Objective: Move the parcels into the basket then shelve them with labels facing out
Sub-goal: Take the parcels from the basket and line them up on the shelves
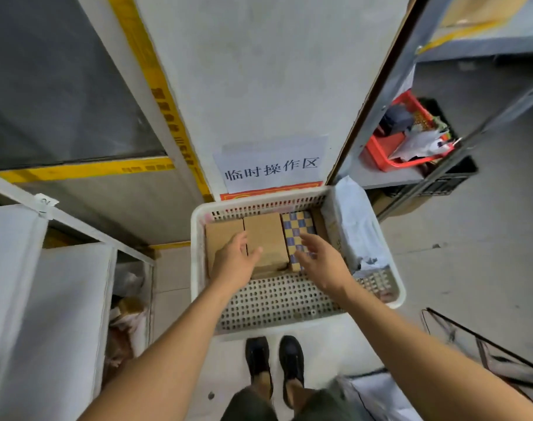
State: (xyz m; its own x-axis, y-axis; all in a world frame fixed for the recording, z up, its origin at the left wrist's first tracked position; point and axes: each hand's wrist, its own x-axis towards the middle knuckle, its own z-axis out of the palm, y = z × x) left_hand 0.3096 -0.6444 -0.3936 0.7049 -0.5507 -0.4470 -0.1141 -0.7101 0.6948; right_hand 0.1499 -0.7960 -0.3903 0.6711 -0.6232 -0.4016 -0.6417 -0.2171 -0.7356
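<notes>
Now the left hand (235, 262) and right hand (321, 262) hover with relaxed fingers, holding nothing, over the cardboard parcels (263, 238) and checkered parcel (298, 235) in the white basket (289, 326); tight packing could make a grab slip.

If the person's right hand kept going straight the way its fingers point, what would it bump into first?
Most likely the checkered box standing in the white basket. The right hand is open, its fingers aimed at that box and overlapping its near end in the picture. Whether they already touch it is unclear from this angle.
</notes>
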